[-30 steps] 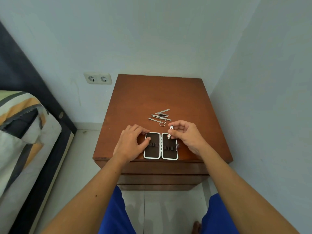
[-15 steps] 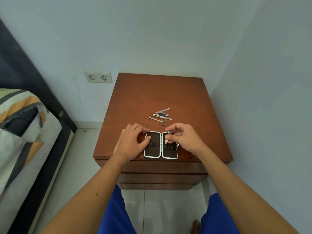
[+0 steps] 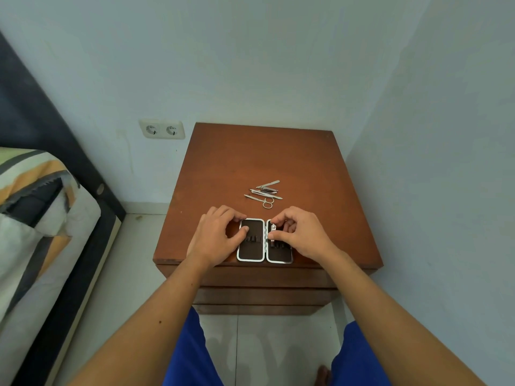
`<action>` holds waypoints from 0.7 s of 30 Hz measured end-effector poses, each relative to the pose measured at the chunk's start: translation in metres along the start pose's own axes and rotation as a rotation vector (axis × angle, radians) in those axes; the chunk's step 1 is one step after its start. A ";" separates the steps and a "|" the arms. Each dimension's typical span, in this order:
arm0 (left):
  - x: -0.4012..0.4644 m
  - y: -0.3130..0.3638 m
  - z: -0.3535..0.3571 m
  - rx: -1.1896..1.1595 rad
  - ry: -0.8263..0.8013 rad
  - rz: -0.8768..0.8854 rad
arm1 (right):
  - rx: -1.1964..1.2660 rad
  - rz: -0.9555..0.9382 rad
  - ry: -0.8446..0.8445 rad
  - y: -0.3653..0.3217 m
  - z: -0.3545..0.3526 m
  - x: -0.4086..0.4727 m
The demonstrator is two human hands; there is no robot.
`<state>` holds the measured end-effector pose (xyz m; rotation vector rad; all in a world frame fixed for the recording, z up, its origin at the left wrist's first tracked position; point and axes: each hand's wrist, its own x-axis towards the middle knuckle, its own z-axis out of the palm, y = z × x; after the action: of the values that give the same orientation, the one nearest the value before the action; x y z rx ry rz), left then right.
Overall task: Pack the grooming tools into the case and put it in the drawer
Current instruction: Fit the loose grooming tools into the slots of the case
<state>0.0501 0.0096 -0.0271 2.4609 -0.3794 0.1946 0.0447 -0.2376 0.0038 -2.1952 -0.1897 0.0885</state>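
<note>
A small dark case (image 3: 252, 252) with a white rim lies open in two halves near the front edge of the brown nightstand (image 3: 278, 157). My left hand (image 3: 214, 238) rests on the left half, thumb on its lining. My right hand (image 3: 302, 234) pinches a small silver nail clipper (image 3: 272, 232) and presses it down onto the right half, against its elastic loops. Behind the case a small heap of silver grooming tools (image 3: 264, 193) lies on the wood, with little scissors (image 3: 266, 201) at the front.
The nightstand's drawer fronts (image 3: 262, 295) are shut below the top. A wall runs close along the right side and behind. A double socket (image 3: 162, 129) is on the back wall. A bed with a striped cover (image 3: 36, 218) stands at left. My knees in blue shorts are below.
My right hand has carried the nail clipper down from above the case's upper edge onto the right half. My left hand has stayed on the left half.
</note>
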 end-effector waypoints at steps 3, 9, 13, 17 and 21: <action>0.000 0.000 0.000 0.004 0.007 0.001 | -0.106 -0.072 -0.035 0.001 0.001 -0.001; 0.000 0.000 -0.001 0.005 0.002 0.003 | -0.308 -0.123 -0.155 -0.002 -0.008 -0.015; 0.000 0.001 0.000 0.007 0.006 0.003 | -0.340 -0.130 -0.198 -0.004 -0.011 -0.020; 0.000 0.000 0.000 0.004 0.006 -0.001 | -0.306 -0.128 -0.201 -0.002 -0.010 -0.020; 0.000 -0.001 0.000 -0.011 0.017 -0.001 | -0.092 -0.108 -0.089 0.004 -0.010 -0.011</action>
<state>0.0501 0.0099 -0.0277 2.4469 -0.3707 0.2126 0.0359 -0.2499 0.0068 -2.2695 -0.3681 0.1187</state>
